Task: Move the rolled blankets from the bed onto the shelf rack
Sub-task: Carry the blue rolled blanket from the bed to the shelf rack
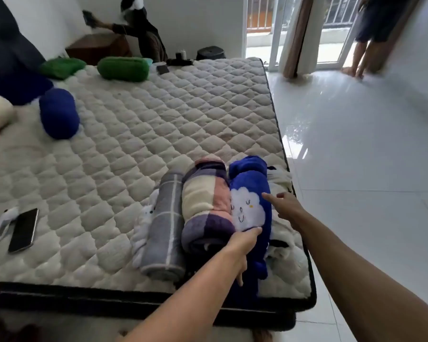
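Observation:
Three rolled blankets lie side by side at the near right corner of the quilted mattress (139, 134): a grey checked roll (162, 233), a striped pink, cream and purple roll (205, 206), and a blue roll with a white cloud face (250, 193). My left hand (242, 245) grips the near end of the blue roll, thumb on top, fingers curled under. Over the blue roll's right side my right hand (286, 208) hovers with fingers spread, fingertips at its edge. A white blanket (282, 183) lies under and to the right of the rolls. No shelf rack is in view.
Far on the bed lie two green rolls (122, 67) (62, 66) and a dark blue roll (58, 113). A phone (24, 230) rests near the left front. One person sits behind the bed's far edge; another stands by the glass door. White tiled floor (356, 156) spreads right.

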A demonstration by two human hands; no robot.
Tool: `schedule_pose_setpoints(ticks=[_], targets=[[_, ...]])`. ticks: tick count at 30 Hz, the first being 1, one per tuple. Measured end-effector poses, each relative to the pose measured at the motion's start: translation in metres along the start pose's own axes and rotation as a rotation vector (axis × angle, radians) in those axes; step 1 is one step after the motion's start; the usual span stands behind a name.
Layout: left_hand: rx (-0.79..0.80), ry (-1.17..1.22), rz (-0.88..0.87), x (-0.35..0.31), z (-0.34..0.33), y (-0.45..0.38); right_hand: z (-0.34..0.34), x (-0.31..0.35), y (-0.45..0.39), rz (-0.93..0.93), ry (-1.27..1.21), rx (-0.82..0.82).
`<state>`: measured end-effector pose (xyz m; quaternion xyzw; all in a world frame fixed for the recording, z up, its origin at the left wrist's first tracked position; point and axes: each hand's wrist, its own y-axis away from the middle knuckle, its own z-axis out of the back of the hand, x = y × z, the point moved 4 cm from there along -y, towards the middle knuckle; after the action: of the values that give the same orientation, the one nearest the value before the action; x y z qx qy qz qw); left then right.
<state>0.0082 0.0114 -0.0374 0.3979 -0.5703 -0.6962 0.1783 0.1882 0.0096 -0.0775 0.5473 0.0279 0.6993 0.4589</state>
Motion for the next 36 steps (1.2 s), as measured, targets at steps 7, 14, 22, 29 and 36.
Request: schedule_pose_setpoints(ticks=[7,14,22,29,36], targets=[[-0.103,0.119,0.038,-0.012,-0.010,-0.012,-0.018,0.023,-0.038,-0.072,-0.111,0.098],[-0.136,0.197,0.009,-0.012,-0.016,-0.017,-0.032,0.013,-0.055,-0.178,-0.218,0.156],[-0.099,0.237,-0.067,-0.010,-0.017,-0.002,-0.023,0.022,-0.028,-0.146,-0.523,0.254],[-0.089,0.138,-0.242,-0.003,-0.008,0.026,0.014,0.060,0.035,0.052,-0.651,0.229],[-0.017,-0.048,-0.424,0.023,0.016,0.093,0.017,0.112,0.126,0.326,-0.579,0.292]])
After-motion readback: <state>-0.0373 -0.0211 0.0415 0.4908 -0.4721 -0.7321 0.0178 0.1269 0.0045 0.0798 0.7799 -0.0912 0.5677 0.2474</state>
